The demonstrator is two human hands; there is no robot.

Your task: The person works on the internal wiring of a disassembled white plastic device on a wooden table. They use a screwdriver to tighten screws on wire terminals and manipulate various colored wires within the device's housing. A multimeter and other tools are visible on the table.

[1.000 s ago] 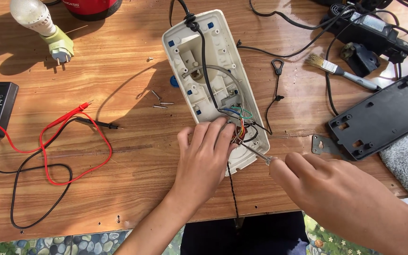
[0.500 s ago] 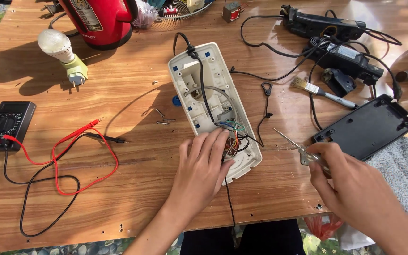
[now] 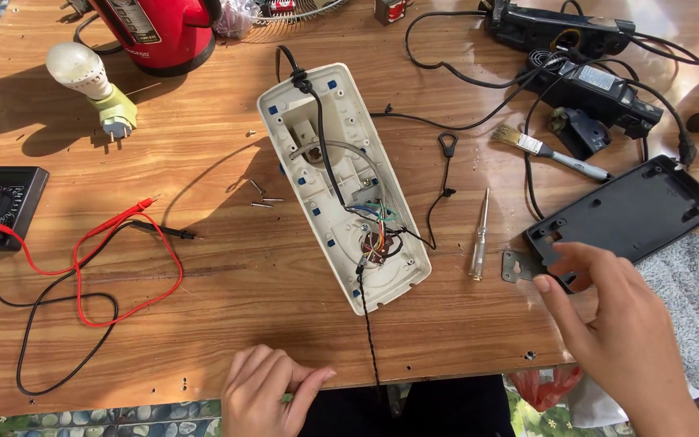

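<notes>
On the wooden table lie one open white casing with its wiring bared, one screwdriver, one small paintbrush, one black cover plate, one small metal bracket, one multimeter with a red and a black lead, one light bulb, and about three loose screws (a fourth tiny one may lie farther up; too small to be sure).

The right hand hovers at the lower right, its grip loosely spread and pinching nothing, fingertips just beside the bracket and the near corner of the black cover plate. The screwdriver lies flat at about ten o'clock from that hand, near but apart from it. The left hand rests at the near table edge, fingers curled loosely and holding nothing; the casing lies at roughly one o'clock from it, well apart.

Half a second ago the left hand pressed on the casing's lower end and the right hand held the screwdriver; now both have let go, and the screwdriver rests on the table between casing and bracket.
</notes>
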